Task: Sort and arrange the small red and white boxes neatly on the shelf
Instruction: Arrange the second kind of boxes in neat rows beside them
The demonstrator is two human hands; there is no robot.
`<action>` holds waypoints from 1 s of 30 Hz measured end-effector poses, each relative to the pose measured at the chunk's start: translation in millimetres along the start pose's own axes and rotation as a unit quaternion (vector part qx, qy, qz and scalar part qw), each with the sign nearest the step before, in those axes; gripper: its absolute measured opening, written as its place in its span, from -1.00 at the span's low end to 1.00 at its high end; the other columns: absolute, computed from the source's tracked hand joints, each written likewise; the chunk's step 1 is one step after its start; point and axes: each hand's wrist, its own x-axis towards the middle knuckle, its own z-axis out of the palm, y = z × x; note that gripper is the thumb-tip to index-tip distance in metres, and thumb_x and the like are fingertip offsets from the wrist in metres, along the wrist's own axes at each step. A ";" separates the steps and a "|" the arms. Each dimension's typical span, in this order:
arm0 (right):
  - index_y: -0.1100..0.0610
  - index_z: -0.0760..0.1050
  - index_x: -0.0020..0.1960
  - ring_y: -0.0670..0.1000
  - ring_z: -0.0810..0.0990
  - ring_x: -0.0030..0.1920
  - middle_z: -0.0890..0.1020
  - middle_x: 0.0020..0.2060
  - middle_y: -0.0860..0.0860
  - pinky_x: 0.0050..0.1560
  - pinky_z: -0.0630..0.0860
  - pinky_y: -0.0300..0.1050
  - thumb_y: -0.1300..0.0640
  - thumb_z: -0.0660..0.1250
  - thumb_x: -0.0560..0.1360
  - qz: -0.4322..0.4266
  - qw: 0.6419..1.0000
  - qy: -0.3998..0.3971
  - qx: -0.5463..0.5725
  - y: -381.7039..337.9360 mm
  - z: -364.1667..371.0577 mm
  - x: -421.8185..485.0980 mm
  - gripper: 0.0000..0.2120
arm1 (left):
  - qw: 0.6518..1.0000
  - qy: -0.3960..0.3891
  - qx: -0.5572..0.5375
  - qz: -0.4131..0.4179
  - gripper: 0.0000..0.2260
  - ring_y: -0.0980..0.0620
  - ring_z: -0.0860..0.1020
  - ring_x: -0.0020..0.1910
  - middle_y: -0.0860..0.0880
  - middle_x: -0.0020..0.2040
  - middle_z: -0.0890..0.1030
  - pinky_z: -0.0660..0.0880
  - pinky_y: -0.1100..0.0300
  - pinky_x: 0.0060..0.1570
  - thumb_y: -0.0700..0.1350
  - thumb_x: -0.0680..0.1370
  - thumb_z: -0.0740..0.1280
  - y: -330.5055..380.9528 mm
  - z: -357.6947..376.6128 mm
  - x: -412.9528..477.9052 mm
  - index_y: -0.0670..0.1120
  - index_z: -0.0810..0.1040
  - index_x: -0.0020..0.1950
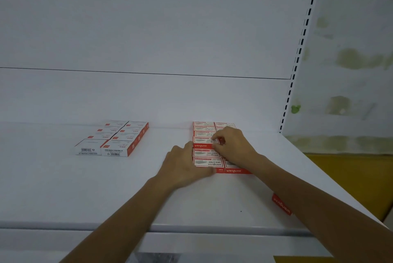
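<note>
The shelf (85,188) looks like smooth matt white painted metal, and the small boxes (207,161) look like printed cardboard.

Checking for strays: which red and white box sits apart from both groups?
The lone box near the shelf's front right edge, partly hidden by the right forearm. All the others lie in the two blocks further back.

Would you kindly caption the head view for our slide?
Both hands, left hand and right hand, square up red-and-white staple boxes on a white shelf.
</note>
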 end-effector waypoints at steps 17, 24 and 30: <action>0.14 0.49 0.24 0.00 0.56 0.03 0.60 0.10 0.05 0.13 0.52 -0.04 0.07 0.30 0.51 -0.006 1.000 0.019 0.015 9.2 -28.1 -13.2 -0.68 | 0.992 0.098 0.074 0.031 -0.41 0.00 0.25 0.37 0.00 0.42 0.31 0.23 0.10 0.33 0.18 0.48 0.29 25.5 -8.4 -9.9 0.00 0.23 0.43; 0.16 0.59 0.03 0.00 0.59 -0.07 0.65 -0.02 0.04 0.05 0.55 -0.05 0.11 0.29 0.51 0.017 0.999 0.023 0.015 40.4 -59.1 -44.7 -0.82 | 0.985 0.058 0.075 0.146 -0.64 0.12 0.42 0.17 0.10 0.21 0.51 0.33 0.27 0.15 0.16 0.47 0.32 57.5 16.8 -24.5 0.04 0.51 0.21; 0.13 0.60 -0.03 0.00 0.59 -0.08 0.66 -0.08 0.01 0.03 0.55 -0.01 0.09 0.26 0.50 0.047 0.999 0.013 -0.005 65.7 -75.7 -68.9 -0.82 | 0.976 -0.068 0.067 0.194 -0.58 0.19 0.45 0.02 0.13 0.14 0.54 0.46 0.26 0.05 0.21 0.46 0.30 90.0 42.2 -42.3 0.09 0.45 0.26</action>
